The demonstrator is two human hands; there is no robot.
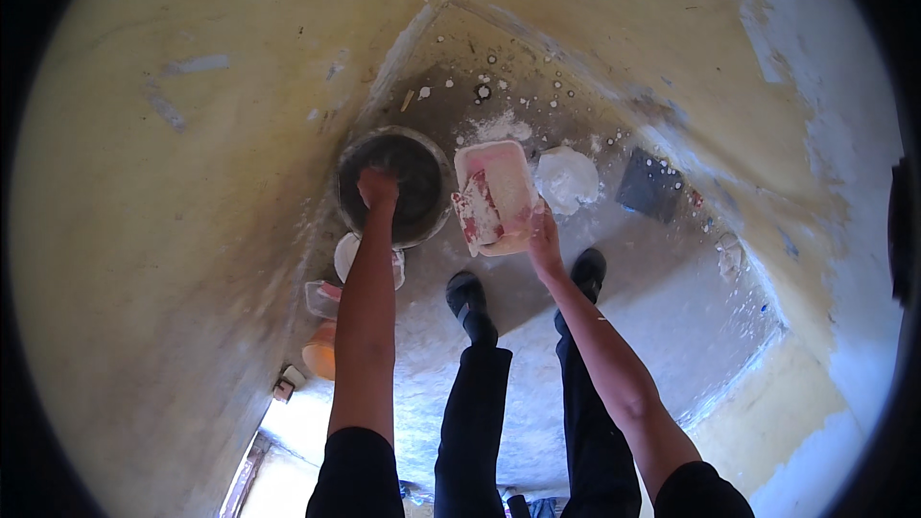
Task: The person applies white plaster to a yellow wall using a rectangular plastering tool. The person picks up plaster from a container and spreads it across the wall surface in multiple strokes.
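My left hand (378, 186) reaches down into a round dark bucket (347, 161) at the left of the corner, fingers curled; what they hold, if anything, is hidden. To its right my right hand (542, 235) grips a pale pink rectangular plastic tray (513, 173) by its lower right side. Red and white smeared material (477, 211) sits along the tray's left part; I cannot tell exactly what it is. Just right of the tray lies a white lumpy bundle, perhaps a plastic bag (568, 173). My dark shoes stand on the floor below both hands.
Stained walls meet around the paint-spattered floor (628, 317). A dark square slab (650, 187) lies at the right. Along the left wall stand a white container (347, 254), a clear container (321, 299) and an orange bucket (317, 355), with small blocks (286, 386) farther down.
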